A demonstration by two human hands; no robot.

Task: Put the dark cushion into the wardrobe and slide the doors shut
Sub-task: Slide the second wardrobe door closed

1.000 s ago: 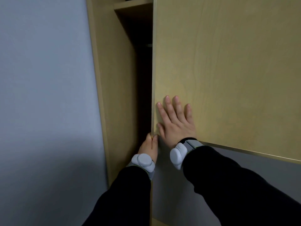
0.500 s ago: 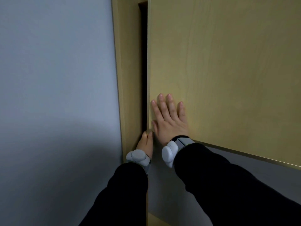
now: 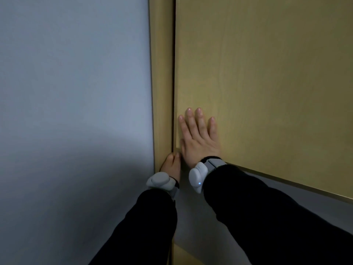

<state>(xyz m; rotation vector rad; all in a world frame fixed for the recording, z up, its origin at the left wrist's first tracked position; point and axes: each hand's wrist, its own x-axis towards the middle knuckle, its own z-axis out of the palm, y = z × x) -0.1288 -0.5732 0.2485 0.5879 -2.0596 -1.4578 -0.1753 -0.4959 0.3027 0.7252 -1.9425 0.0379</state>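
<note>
The light wooden sliding door (image 3: 267,83) of the wardrobe fills the right of the head view. Only a thin dark slit separates its left edge from the wardrobe's side panel (image 3: 161,83). My right hand (image 3: 199,138) lies flat on the door near its lower left corner, fingers spread. My left hand (image 3: 172,165) is just below that corner, fingertips touching the door's bottom edge beside the side panel. The dark cushion is hidden from view.
A plain grey-blue wall (image 3: 76,111) stands directly left of the wardrobe. Below the door panel runs a grey band (image 3: 267,186). Black sleeves and grey wrist devices cover both forearms.
The door has slid left with both hands on it. The wide dark opening with a shelf has shrunk to a thin slit.
</note>
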